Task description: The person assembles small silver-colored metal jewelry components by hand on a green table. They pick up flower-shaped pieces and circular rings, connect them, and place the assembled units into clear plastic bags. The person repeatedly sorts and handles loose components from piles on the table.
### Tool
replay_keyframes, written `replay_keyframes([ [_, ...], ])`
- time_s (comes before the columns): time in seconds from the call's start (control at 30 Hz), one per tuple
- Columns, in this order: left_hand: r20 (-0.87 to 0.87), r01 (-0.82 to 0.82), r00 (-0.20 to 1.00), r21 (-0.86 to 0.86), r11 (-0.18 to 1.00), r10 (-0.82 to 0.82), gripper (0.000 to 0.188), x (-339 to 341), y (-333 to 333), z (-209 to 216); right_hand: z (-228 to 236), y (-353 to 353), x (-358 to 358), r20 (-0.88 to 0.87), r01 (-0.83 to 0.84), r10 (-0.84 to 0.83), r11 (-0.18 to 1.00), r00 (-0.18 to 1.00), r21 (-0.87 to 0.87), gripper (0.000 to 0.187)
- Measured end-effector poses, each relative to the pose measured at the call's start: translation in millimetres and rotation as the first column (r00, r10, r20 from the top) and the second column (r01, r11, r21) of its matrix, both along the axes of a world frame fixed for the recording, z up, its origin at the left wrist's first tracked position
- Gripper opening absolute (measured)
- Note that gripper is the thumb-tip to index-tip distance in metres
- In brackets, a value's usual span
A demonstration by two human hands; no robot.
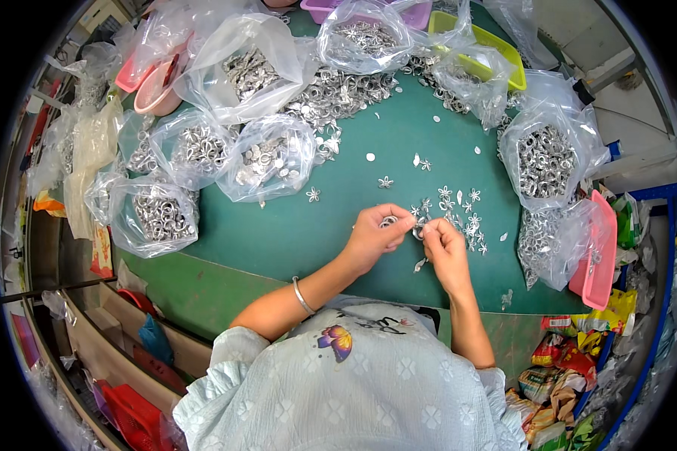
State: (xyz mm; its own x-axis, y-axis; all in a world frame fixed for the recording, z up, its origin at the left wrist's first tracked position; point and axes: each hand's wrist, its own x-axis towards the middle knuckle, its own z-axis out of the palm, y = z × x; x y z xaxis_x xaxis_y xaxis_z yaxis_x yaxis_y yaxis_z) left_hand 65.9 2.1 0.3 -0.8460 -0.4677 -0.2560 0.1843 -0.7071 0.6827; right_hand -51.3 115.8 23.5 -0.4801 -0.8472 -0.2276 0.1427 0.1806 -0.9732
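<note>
My left hand (376, 239) is closed, with silver ring-shaped pieces (387, 222) showing between its curled fingers. Close beside it, my right hand (447, 252) pinches a small silver metal piece (419, 230) between thumb and forefinger. The fingertips of both hands nearly meet at this piece, whose exact shape is too small to tell. Just beyond the right hand lies a loose group of silver flower-shaped pieces (473, 224). A single flower piece (385, 182) rests past the left hand, and another (313, 195) is farther left.
Open plastic bags of silver rings (547, 161) stand at the right, with a pink tray (599, 252) beside them. More filled bags (267, 159) crowd the left, near a loose heap of metal pieces (338, 98). A yellow-green basket (496, 56) sits at the back of the green table (278, 240).
</note>
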Motion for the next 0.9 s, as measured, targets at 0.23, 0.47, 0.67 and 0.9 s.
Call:
replay_keyframes([
  [0.23,0.245,-0.041,0.947,-0.547,0.836,0.207,0.011,-6.2,-6.9,-5.3,-7.1,2.1,-10.4,0.112,0.161,-0.164,0.986,0.98,0.034,0.017],
  [0.47,0.17,-0.014,0.95,-0.813,0.582,0.26,0.013,15.1,-1.0,-19.4,-1.9,-5.0,-15.4,0.75,0.278,-0.166,0.96,0.64,-0.024,0.017],
  [0.67,-0.266,0.143,0.964,0.545,0.826,0.009,0.041,63.8,-14.0,-23.6,-20.5,-10.2,-28.6,0.779,0.117,0.142,0.957,0.611,-0.266,0.013],
  [0.9,-0.316,-0.105,0.844,0.693,0.713,0.432,0.046,101.3,-11.5,-2.9,9.9,-56.5,11.7,0.781,-0.041,0.165,0.984,0.603,-0.176,0.027],
])
